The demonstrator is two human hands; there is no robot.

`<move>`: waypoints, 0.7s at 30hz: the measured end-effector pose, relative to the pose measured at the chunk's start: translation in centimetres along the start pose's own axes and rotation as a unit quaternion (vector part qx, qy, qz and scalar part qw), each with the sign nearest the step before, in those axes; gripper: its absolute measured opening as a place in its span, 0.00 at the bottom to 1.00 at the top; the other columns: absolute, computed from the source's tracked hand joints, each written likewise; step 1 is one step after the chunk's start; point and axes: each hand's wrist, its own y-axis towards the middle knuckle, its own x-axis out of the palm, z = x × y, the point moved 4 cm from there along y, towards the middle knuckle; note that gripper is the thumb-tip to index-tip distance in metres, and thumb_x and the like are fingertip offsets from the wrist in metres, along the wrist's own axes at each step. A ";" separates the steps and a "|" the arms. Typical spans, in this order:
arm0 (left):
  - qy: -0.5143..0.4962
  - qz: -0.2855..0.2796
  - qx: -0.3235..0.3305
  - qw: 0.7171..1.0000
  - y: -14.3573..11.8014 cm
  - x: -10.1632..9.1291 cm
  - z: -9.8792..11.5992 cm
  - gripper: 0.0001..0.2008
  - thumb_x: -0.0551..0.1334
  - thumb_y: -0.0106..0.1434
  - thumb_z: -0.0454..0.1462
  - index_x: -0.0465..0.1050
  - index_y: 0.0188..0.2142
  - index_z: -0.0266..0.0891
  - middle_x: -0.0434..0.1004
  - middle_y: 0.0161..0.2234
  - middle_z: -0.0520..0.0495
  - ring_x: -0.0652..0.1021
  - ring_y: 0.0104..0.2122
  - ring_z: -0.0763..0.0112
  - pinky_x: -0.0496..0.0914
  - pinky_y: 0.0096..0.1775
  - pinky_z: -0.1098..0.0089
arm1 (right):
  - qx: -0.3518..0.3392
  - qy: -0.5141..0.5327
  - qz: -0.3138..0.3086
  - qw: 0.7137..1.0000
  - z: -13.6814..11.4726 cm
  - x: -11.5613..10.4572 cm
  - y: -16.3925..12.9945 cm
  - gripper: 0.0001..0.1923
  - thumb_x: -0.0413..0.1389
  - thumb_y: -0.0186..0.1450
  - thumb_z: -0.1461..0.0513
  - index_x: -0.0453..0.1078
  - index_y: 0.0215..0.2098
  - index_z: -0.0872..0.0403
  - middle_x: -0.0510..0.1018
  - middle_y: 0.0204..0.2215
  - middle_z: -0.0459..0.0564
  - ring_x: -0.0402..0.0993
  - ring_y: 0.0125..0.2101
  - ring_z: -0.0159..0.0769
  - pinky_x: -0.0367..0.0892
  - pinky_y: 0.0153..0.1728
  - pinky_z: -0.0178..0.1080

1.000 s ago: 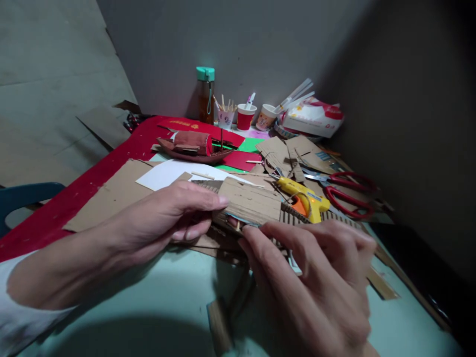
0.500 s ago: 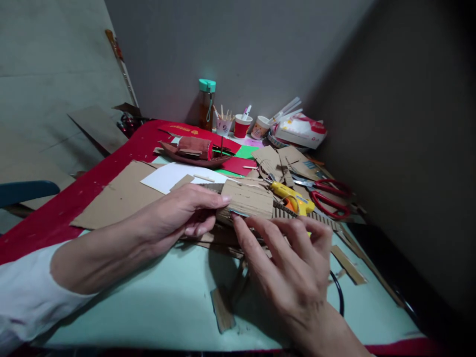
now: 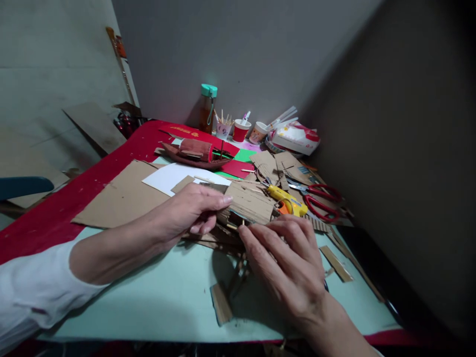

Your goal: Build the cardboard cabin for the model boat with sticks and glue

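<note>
Between the thumb and fingers of my left hand [image 3: 199,208] is the left edge of a cardboard model [image 3: 253,202] with a curved, ridged roof panel. A dark opening shows under the panel's near edge. My right hand [image 3: 288,258] is at this edge with its fingers bent and drawn together. Right by its index fingertip is a small pale stick piece [image 3: 232,226] in the opening; what the fingertips grip is mostly hidden. Beyond the hands stands a finished-looking reddish-brown model boat [image 3: 197,152] with a rounded cabin.
A yellow glue gun [image 3: 288,199] and red-handled scissors [image 3: 322,198] lie among cardboard scraps at right. Several cups [image 3: 241,131], a bottle [image 3: 208,109] and a tissue pack [image 3: 297,139] line the wall. A cardboard sheet [image 3: 115,198] lies left, a small strip [image 3: 221,304] in front.
My right index fingertip has come out from under the roof panel's near edge, slightly down and right. The dark opening and a pale stick piece now show there. My left hand keeps its hold.
</note>
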 end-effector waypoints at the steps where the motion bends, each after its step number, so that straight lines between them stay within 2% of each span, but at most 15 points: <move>1: 0.003 0.001 0.006 1.000 0.1 0.0 -0.2 0.24 0.66 0.66 0.47 0.66 0.18 0.39 0.64 0.13 0.53 0.60 0.13 0.81 0.52 0.16 0.78 | 0.007 0.014 0.009 1.000 0.0 0.0 -0.2 0.11 0.56 0.69 0.73 0.78 0.46 0.62 0.87 0.35 0.56 0.73 0.34 0.42 0.71 0.40 0.49; 6: 0.008 0.022 0.023 0.999 0.2 -0.2 -0.9 0.24 0.68 0.64 0.49 0.67 0.18 0.39 0.67 0.13 0.54 0.62 0.13 0.82 0.55 0.16 0.80 | 0.060 0.114 0.040 0.991 -0.4 -0.1 -1.2 0.09 0.59 0.68 0.74 0.78 0.45 0.63 0.85 0.35 0.57 0.71 0.36 0.41 0.68 0.39 0.47; 10: 0.002 0.030 0.025 0.999 0.0 0.1 -0.8 0.23 0.69 0.63 0.49 0.68 0.19 0.39 0.68 0.12 0.54 0.63 0.12 0.83 0.57 0.15 0.82 | 0.112 0.176 0.046 0.977 -1.4 -1.3 -1.5 0.11 0.60 0.68 0.76 0.78 0.46 0.62 0.84 0.36 0.52 0.71 0.37 0.38 0.67 0.41 0.45; 16: -0.021 0.056 0.017 0.998 -0.1 0.5 -0.5 0.21 0.72 0.59 0.48 0.65 0.24 0.41 0.71 0.12 0.54 0.64 0.10 0.82 0.58 0.13 0.82 | 0.162 0.151 0.124 0.967 -2.7 -3.5 -1.8 0.10 0.60 0.70 0.74 0.81 0.44 0.58 0.83 0.35 0.48 0.70 0.36 0.37 0.68 0.43 0.45; 18: -0.023 0.062 0.024 0.998 -0.2 0.6 -0.4 0.18 0.72 0.58 0.48 0.65 0.28 0.42 0.72 0.12 0.55 0.67 0.11 0.79 0.62 0.14 0.81 | 0.176 0.135 0.137 0.965 -3.0 -4.0 -1.9 0.12 0.60 0.71 0.73 0.82 0.45 0.56 0.84 0.35 0.48 0.70 0.37 0.38 0.68 0.46 0.47; 21: -0.016 0.067 0.041 0.997 -0.4 0.8 -0.3 0.19 0.73 0.58 0.46 0.64 0.36 0.44 0.74 0.13 0.57 0.71 0.12 0.75 0.67 0.15 0.78 | 0.183 0.132 0.152 0.962 -2.9 -4.3 -2.1 0.14 0.61 0.69 0.75 0.81 0.47 0.57 0.84 0.37 0.50 0.72 0.37 0.39 0.69 0.44 0.48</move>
